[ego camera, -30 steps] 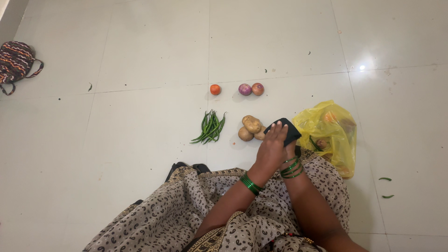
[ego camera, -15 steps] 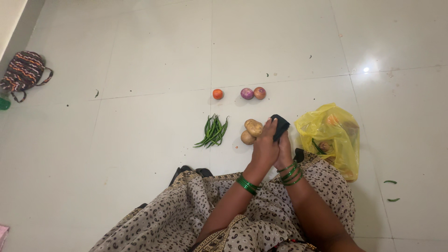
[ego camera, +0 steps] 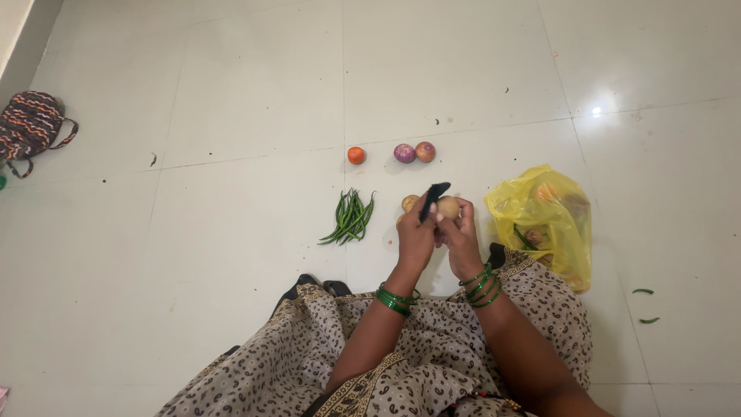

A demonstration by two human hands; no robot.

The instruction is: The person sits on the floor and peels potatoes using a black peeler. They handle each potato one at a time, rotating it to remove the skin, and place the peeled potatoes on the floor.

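My left hand [ego camera: 415, 235] and my right hand [ego camera: 461, 232] are held close together over the floor, both pinching a flat black object [ego camera: 434, 197] that stands up edge-on between the fingers. Both wrists wear green bangles. Just behind the hands, potatoes [ego camera: 409, 202] lie on the tiles, partly hidden by my fingers. A bunch of green chillies [ego camera: 349, 218] lies to the left of my left hand. Beside my right hand sits a crumpled yellow plastic bag [ego camera: 544, 220] with vegetables in it.
Farther out on the white tiled floor [ego camera: 231, 255] lie a tomato [ego camera: 356, 155] and two purple-red onions [ego camera: 414, 152]. Two loose chillies [ego camera: 642, 291] lie at the right. A striped cloth bag [ego camera: 31, 127] sits by the far left wall. My patterned dress covers my lap.
The black object was lying flat in my hands near the yellow bag. It is now turned up on edge, and both hands have shifted a little left over the potatoes.
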